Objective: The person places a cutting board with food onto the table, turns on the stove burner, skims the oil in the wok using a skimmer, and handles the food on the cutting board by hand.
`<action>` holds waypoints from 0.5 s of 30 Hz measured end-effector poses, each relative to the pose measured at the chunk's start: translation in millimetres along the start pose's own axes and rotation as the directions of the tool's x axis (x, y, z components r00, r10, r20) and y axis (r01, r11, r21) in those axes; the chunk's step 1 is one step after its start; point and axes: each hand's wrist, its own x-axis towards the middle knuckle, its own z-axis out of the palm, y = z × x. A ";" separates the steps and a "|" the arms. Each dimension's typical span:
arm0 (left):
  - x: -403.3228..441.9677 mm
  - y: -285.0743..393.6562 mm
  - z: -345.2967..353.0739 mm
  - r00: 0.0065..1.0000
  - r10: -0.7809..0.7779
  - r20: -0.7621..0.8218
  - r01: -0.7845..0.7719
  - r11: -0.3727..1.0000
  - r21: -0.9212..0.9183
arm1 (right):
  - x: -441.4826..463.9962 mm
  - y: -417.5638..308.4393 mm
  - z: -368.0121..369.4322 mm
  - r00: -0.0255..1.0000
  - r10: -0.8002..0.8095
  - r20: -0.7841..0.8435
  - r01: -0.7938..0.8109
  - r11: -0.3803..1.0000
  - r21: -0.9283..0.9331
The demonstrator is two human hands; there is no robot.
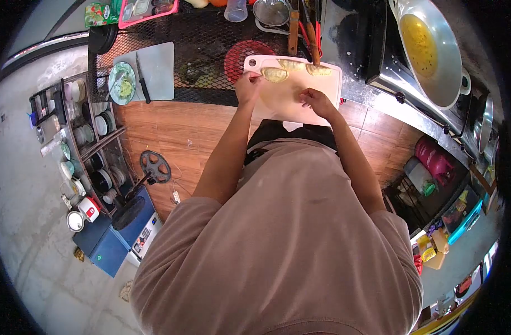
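In the head view, the packet (97, 15) at the upper left carries print on its green and white face, but it is too small for you to read. Three pieces of dough (275, 75) lie along the far side of your pale pink board (283, 97). They are pale yellow and flattened; the nearest-left one looks like a half-moon with a lighter rim, and the other two sit to its right.

Your left hand (247, 88) is at the board's left edge, its fingers drawn together just beside the left piece; you cannot tell whether they grip it. Your right hand (318, 104) is over the board's right half, fingers loosely curled, and whether they pinch anything is unclear.

To the left on the worktop (202, 89), a knife (142, 79) and a plate (122, 84) of food rest on a grey-white board (162, 72). At the upper right, a pan (443, 84) holds yellow liquid (418, 44).
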 end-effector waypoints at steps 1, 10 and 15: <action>0.8 -5.9 0.9 0.999 0.053 0.003 -0.053 0.998 -0.017 | -0.5 -0.2 0.3 1.000 0.001 -0.001 -0.001 1.000 0.001; -7.7 10.7 -4.4 0.998 0.060 0.011 -0.061 0.998 0.021 | -4.5 0.2 -0.9 1.000 0.014 0.000 -0.014 1.000 -0.006; -6.8 0.5 3.0 0.996 0.093 0.008 -0.093 0.996 0.002 | -10.5 -3.5 -1.6 0.999 0.035 -0.008 -0.035 0.999 -0.006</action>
